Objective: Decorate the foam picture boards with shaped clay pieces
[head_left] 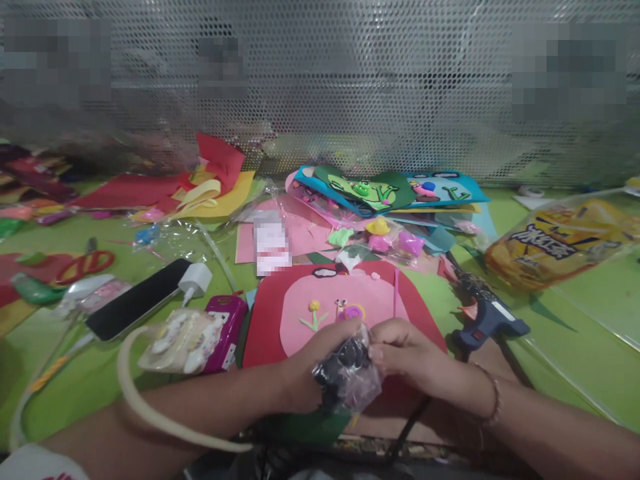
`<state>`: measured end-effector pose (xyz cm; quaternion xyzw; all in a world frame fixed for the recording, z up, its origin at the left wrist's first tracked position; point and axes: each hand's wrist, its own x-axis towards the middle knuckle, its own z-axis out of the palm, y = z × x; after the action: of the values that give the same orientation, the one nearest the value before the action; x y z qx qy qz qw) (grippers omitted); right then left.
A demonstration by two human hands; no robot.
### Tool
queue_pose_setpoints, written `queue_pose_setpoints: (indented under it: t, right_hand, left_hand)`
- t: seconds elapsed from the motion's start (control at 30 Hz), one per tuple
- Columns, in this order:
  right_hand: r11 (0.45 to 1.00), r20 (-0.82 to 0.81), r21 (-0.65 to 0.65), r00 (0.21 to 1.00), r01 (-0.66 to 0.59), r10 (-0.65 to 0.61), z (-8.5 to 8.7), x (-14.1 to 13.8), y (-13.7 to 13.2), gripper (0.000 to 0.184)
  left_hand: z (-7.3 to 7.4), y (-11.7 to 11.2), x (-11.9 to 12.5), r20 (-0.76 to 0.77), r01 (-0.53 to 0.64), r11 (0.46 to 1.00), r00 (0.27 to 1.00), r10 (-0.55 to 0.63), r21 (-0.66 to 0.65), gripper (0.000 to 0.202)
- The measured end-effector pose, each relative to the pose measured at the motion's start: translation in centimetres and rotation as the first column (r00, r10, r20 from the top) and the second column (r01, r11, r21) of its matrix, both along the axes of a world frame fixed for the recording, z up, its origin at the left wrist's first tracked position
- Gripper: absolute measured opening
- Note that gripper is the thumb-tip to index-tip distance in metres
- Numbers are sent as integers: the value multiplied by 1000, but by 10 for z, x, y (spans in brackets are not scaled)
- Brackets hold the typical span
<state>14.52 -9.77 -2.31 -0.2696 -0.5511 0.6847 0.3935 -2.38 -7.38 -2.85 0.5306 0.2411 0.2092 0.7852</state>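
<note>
- Black-filled clear packet (345, 373): between left fingers (344, 331), grasping its body, and right fingers (387, 358), pinching its edge.
- Best: pinch plastic only, left supporting.
- Red-pink card (265, 320) just beyond fingers: keep packet off its snail (354, 313).
- Glue gun (487, 321) right of right fingers: stay clear.

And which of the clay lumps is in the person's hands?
The black lump: the left hand holds it and the right hand pinches its clear plastic. The green, yellow and pink lumps lie farther away, touched by neither hand.
</note>
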Motion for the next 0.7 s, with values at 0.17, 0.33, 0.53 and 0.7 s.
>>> queue_pose_setpoints:
  t: [0.17, 0.33, 0.53, 0.7]
  right_hand:
    - [969, -196, -248, 979, 11, -61, -6, -4, -2, 37]
    - [944, -266, -330, 961, -13, -80, -1, -5, -5, 41]
    - [950, -40, 31, 950, 310, -309, -7, 4, 6, 37]
    - [840, -58, 284, 883, 462, -466, -5, 12, 15, 29]
  left_hand:
    - [11, -4, 2, 99, -54, 985, 993, 70, -161, 41]
    - [26, -6, 1, 159, -59, 983, 983, 88, -176, 44]
    - [8, 6, 7, 160, -337, 941, 928, 336, -21, 38]
    - [10, 6, 1, 250, -559, 829, 805, 537, 20, 20]
